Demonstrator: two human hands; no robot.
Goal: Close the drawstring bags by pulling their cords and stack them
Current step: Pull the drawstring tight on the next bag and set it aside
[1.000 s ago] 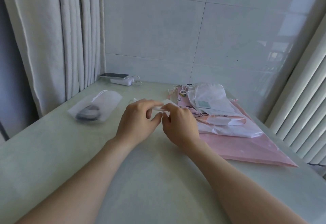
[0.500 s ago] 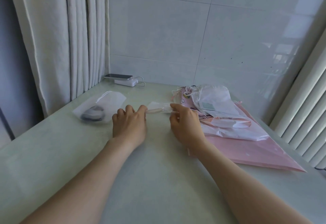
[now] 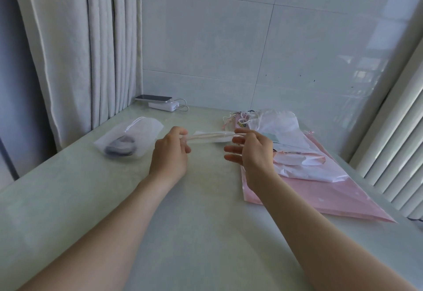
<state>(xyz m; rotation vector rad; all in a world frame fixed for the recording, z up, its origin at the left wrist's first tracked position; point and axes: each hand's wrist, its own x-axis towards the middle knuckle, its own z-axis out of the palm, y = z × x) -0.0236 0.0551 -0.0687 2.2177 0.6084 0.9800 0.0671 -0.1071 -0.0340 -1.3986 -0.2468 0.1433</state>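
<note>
My left hand point(image 3: 170, 153) and right hand point(image 3: 253, 151) each pinch an end of the small white bag point(image 3: 217, 140) above the table point(image 3: 206, 222) — if I pull unevenly, the cord point(image 3: 206, 134) could slip out, or the bag tear.

No text, label or number — none legible.

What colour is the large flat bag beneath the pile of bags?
The flat bag is pink; head view.
</note>
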